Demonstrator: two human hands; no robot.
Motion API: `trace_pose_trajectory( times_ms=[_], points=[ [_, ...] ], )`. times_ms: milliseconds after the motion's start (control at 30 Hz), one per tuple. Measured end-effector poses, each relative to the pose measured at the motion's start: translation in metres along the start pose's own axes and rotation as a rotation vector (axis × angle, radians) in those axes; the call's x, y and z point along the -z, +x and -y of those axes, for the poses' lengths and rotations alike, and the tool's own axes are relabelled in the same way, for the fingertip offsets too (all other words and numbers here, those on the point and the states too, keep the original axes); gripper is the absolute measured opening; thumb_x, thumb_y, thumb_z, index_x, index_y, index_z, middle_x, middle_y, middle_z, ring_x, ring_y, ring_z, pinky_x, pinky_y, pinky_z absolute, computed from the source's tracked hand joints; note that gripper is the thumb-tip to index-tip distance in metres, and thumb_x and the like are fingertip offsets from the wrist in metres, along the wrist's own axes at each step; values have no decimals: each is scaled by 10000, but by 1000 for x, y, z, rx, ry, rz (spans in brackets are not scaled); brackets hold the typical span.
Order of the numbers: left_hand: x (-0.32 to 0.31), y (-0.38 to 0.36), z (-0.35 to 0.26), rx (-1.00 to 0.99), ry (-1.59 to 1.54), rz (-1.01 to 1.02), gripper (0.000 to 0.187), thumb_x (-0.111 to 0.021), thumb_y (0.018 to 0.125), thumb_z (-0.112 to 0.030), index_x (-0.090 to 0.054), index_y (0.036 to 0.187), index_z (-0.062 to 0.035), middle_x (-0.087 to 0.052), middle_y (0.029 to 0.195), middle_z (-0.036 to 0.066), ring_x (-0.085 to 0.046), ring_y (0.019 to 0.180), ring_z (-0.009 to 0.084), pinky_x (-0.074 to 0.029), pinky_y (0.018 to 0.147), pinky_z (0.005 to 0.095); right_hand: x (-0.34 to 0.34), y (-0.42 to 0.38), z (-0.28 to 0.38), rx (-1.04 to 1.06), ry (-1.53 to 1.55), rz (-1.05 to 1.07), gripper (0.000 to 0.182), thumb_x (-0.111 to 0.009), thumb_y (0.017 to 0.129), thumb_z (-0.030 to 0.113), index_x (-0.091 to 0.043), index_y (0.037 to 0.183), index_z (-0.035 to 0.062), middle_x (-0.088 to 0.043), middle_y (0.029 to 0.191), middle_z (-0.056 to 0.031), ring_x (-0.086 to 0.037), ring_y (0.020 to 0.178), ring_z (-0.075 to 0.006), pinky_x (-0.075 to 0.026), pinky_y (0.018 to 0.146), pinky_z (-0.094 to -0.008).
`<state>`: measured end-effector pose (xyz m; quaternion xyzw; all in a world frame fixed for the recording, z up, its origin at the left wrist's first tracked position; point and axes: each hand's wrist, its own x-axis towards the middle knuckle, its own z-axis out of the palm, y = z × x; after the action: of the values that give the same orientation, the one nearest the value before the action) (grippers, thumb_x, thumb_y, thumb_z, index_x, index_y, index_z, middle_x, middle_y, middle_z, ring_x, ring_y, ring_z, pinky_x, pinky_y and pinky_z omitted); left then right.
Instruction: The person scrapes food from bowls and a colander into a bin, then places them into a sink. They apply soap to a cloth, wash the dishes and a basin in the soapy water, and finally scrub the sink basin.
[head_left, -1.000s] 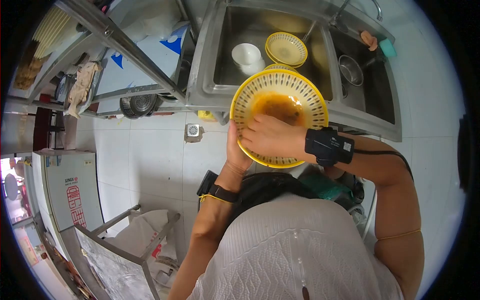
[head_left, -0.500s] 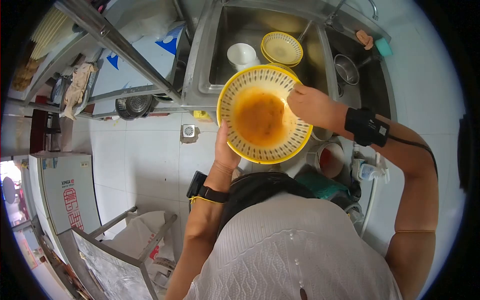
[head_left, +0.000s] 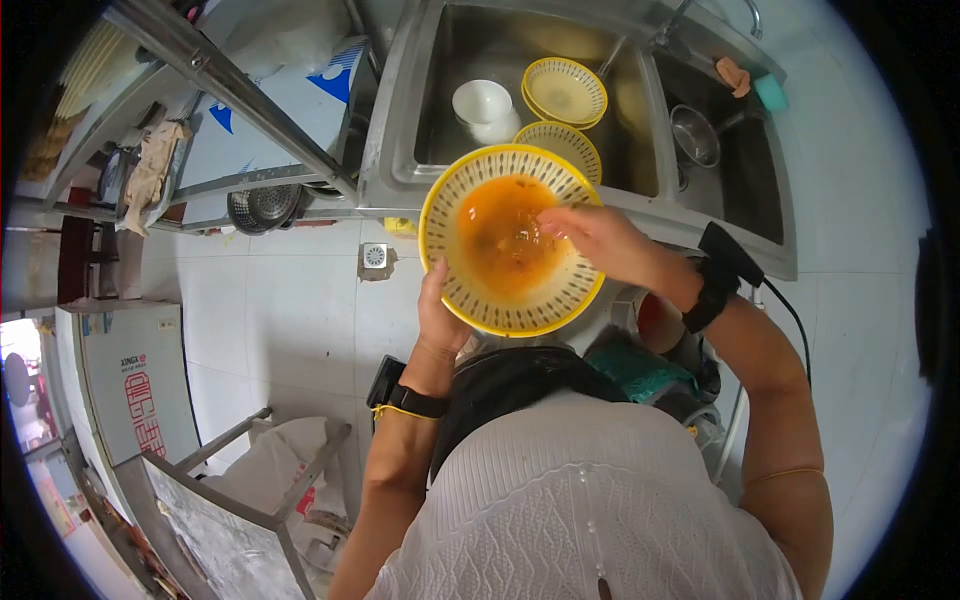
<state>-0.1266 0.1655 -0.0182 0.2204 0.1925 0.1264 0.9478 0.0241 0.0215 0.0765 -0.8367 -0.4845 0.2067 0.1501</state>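
Observation:
A large yellow-rimmed bowl with dark leaf-like marks is held in front of my body, just before the sink's front edge. Orange, oily liquid with dark bits lies in it. My left hand grips the bowl's near left rim, thumb on the inside wall. Over the right side of the bowl, my right hand reaches in with fingers stretched out, the tips at or just above the liquid. Nothing shows in its fingers, though they are slightly blurred.
In the left sink basin sit white bowls and yellow-rimmed bowls. The right basin holds a metal pot. A metal rack stands left, with a perforated strainer below. A bucket stands under the sink.
My right hand has moved from the bowl's right rim inward over the liquid. The bowl has come slightly left and down, showing more of another yellow-rimmed bowl behind it.

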Motion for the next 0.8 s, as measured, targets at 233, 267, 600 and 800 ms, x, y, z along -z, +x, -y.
trace_pose_trajectory(
  times_ms=[233, 267, 600, 800],
  points=[
    [43, -19, 3, 13, 34, -98, 487, -479, 735, -300, -417, 1118, -6, -511, 1049, 144, -517, 936, 267, -430, 808, 371, -4, -7, -52, -81, 1060, -94, 186, -423, 855, 55, -489, 1017, -7, -551, 945, -68, -530, 883, -127, -416, 792, -241],
    [50, -23, 3, 36, 30, -127, 515, -493, 706, -300, -415, 1118, -1, -512, 1045, 148, -519, 931, 272, -434, 803, 374, 1, -12, -55, -89, 1030, -130, 206, -402, 858, 50, -479, 1040, -8, -556, 957, -80, -538, 882, -136, -419, 785, -243],
    [121, -37, 21, 117, 70, -221, 599, -507, 575, -206, -411, 1122, 17, -508, 1056, 161, -508, 951, 309, -424, 833, 403, 7, -111, -134, -296, 782, -523, 184, -431, 841, 28, -500, 1007, -15, -584, 896, -92, -566, 820, -144, -444, 749, -242],
    [142, 4, 77, 201, 29, -230, 627, -502, 571, -178, -386, 1163, -10, -462, 1130, 155, -454, 1032, 318, -379, 880, 451, -3, -176, -165, -506, 819, -658, 170, -438, 836, 18, -506, 989, -14, -584, 870, -83, -564, 816, -143, -444, 748, -241]
  ],
)
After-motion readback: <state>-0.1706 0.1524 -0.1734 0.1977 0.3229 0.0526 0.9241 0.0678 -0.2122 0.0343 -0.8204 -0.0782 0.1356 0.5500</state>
